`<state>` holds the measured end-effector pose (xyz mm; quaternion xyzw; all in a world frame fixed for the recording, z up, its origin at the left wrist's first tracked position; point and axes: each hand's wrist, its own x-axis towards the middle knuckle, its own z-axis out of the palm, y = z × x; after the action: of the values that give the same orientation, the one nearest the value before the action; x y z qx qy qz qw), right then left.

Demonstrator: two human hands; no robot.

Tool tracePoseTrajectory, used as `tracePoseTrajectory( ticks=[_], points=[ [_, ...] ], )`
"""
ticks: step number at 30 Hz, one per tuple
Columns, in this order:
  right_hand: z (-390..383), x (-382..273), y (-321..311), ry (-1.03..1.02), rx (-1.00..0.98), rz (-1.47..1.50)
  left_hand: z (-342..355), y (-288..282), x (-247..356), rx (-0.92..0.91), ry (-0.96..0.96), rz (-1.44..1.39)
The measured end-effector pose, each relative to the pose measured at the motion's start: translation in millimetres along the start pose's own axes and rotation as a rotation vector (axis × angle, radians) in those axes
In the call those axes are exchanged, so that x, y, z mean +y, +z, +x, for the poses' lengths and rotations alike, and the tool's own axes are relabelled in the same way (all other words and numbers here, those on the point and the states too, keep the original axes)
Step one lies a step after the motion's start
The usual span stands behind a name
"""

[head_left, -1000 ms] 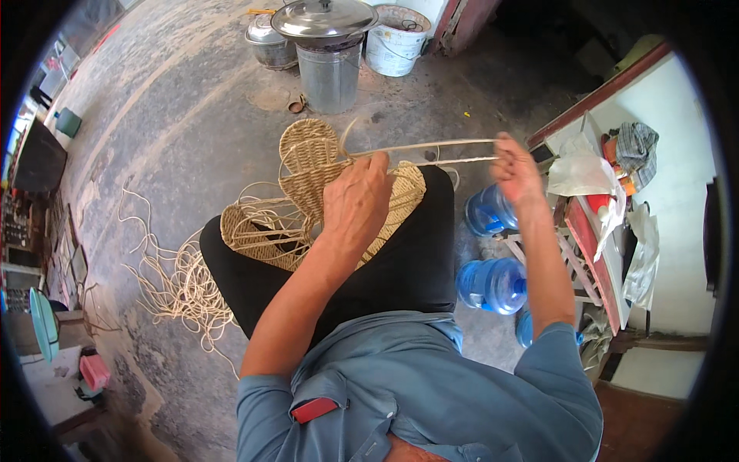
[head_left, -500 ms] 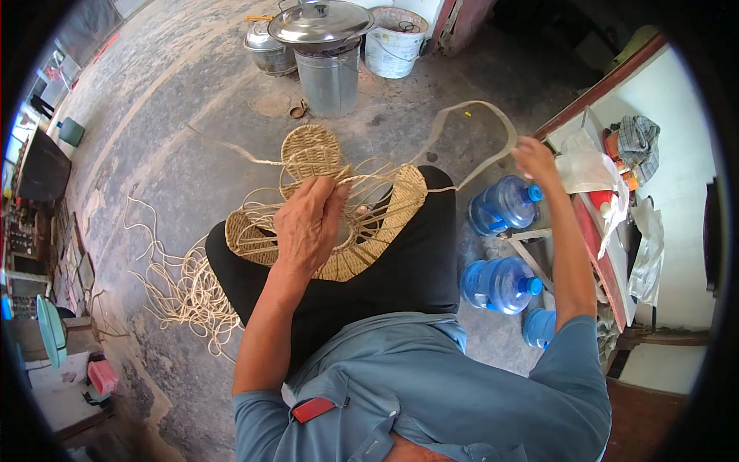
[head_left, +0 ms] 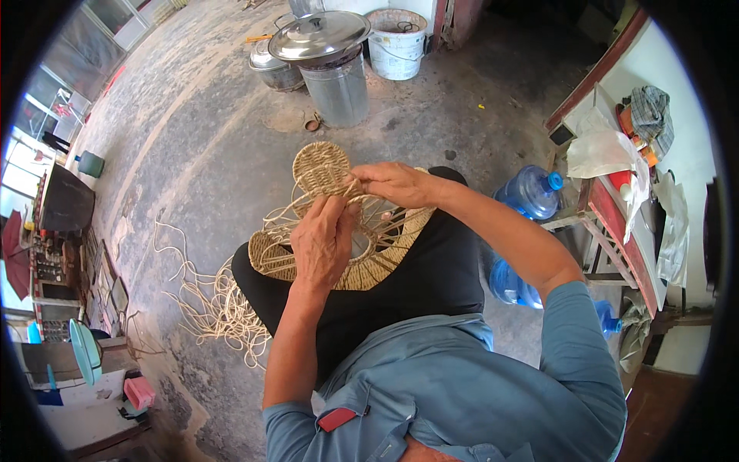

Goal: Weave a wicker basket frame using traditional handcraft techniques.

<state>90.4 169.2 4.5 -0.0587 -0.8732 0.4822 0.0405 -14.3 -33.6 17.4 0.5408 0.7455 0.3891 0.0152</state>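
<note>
A woven straw piece lies across my lap, its curved band spanned by several loose cords around an open middle. Its rounded lobe points away from me. My left hand is closed, its thumb and fingers pinching the cords at the lobe's near edge. Just right of it, my right hand reaches in from the side, fingertips pinched together on a straw cord at the same spot. The fingertips partly hide the strands between them.
A heap of loose straw cord lies on the floor at left. Blue water jugs stand by my right knee, beside a cluttered bench. Farther off are a lidded metal bin, a pot and a white bucket.
My right hand has come in from far right to meet my left hand. The long looped strand that it held out is no longer stretched there. The whole view has shifted slightly.
</note>
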Motion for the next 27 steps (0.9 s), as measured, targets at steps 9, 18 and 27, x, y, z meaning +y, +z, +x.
tracePoseTrajectory(
  ticks=[9,18,27],
  points=[
    [-83.1,144.8,-109.3,0.399,0.851,0.38,0.2,5.3,-1.3,0.044,-0.013,-0.038],
    [-204.9,194.4,-138.8,0.507,1.594,-0.694,0.5,5.5,-4.6,0.049,-0.071,-0.18],
    [-85.3,-22.2,53.1,-0.349,0.721,-0.525,2.6,6.9,-14.7,0.048,-0.474,-0.84]
  ],
)
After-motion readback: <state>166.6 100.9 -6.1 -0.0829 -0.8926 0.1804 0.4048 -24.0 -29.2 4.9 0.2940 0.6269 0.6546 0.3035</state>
